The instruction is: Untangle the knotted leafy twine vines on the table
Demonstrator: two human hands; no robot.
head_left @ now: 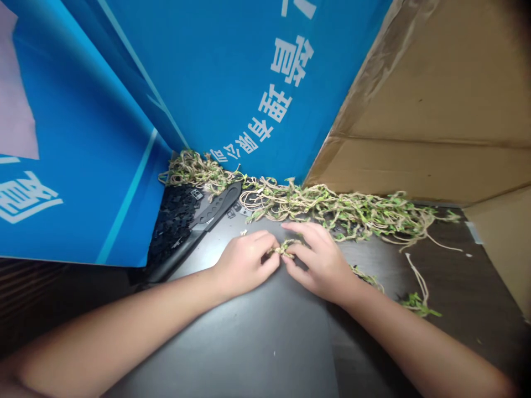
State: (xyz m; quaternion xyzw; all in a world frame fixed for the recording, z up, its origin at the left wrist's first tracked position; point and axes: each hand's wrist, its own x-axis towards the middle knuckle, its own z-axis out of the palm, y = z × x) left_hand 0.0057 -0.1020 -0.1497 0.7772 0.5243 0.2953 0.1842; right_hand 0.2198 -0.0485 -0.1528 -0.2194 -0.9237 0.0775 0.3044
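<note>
Between my two hands is a short length of twine with green leaves (286, 249), just above the dark tabletop (249, 342). My left hand (248, 260) pinches its left end between thumb and forefinger. My right hand (317, 260) pinches the same twine with thumb and a finger, its forefinger stretched out above. Part of the strand is hidden behind my fingers. Beyond the hands lies a long tangled heap of leafy twine (315, 202). Another leafy piece (415, 304) with loose ends rests right of my right forearm.
Blue panels (232, 72) with white characters stand at the back and left. Cardboard (431, 110) walls the right side. A black-handled tool (215, 207) lies slantwise left of my left hand, by small dark pieces (170, 221). More leafy twine (194, 168) is heaped in the back corner.
</note>
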